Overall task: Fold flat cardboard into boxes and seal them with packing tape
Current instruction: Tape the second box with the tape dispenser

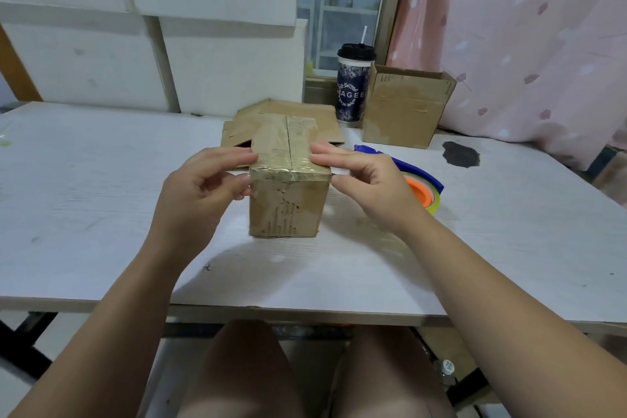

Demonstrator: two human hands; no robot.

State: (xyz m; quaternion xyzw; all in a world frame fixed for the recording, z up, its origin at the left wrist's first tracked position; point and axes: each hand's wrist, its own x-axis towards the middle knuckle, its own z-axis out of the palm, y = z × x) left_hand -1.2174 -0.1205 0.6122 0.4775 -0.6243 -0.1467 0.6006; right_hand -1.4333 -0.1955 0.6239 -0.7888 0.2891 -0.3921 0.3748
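The box (288, 204) stands on the tabletop (101, 214) at centre, long axis pointing away from the person. It is closed, of worn brown cardboard. Glossy tape covers the top seam and folds over the near edge. Left hand (200, 187) and right hand (369, 187) each pinch an upper side edge, fingers on top, thumb against the side. Behind lies flat cardboard (325, 122). To the right is a tape dispenser (420, 180).

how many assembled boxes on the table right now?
2. One taped box at centre, held between the left hand and right hand; one open-topped box at back right beside the cup. Flat cardboard behind isn't counted and could hide more.
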